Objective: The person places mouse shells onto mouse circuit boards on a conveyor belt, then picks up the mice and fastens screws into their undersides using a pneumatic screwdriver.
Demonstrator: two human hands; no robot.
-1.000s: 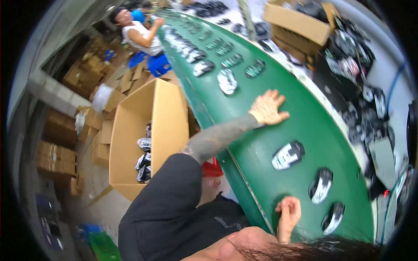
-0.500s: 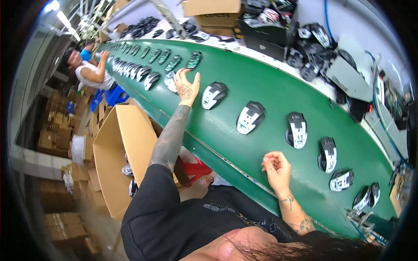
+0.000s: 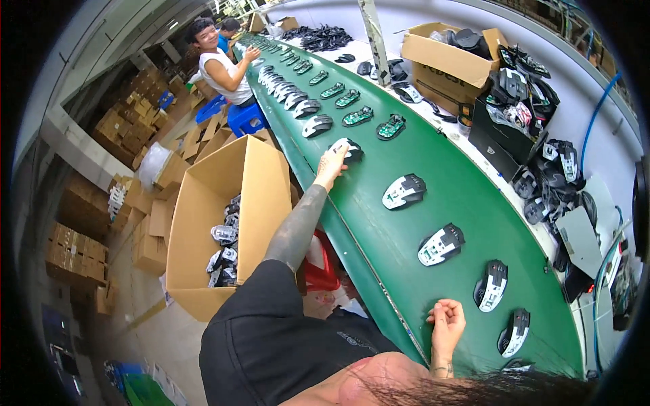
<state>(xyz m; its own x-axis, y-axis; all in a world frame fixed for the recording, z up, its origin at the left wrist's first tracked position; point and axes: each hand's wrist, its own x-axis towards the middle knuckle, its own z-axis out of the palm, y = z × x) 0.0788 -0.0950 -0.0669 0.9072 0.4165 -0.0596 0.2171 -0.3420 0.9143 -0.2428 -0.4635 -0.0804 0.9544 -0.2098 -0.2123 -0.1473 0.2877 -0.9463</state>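
My left hand [image 3: 330,166] reaches forward over the green conveyor belt [image 3: 399,159], its fingers closed round the near end of a black-and-white computer mouse [image 3: 352,151]. My right hand [image 3: 447,322] hovers over the belt at the lower right, fingers curled in, and nothing shows in it. Between my hands lies a mouse with a white inner shell [image 3: 404,191], then another mouse [image 3: 441,244] nearer me. Beyond my left hand a row of mice [image 3: 317,126] runs up the belt's left side, beside a row of green circuit-board pieces [image 3: 391,127].
An open cardboard box [image 3: 267,196] holding mouse parts stands left of the belt. A co-worker [image 3: 227,71] sits at the far end beside a blue stool [image 3: 245,120]. Along the right ledge are a carton [image 3: 443,78] and a dark bin [image 3: 494,139] with loose parts.
The view has swung left, showing more of the floor and the far belt. My left hand has closed on the mouse; my right hand stays curled above the belt.
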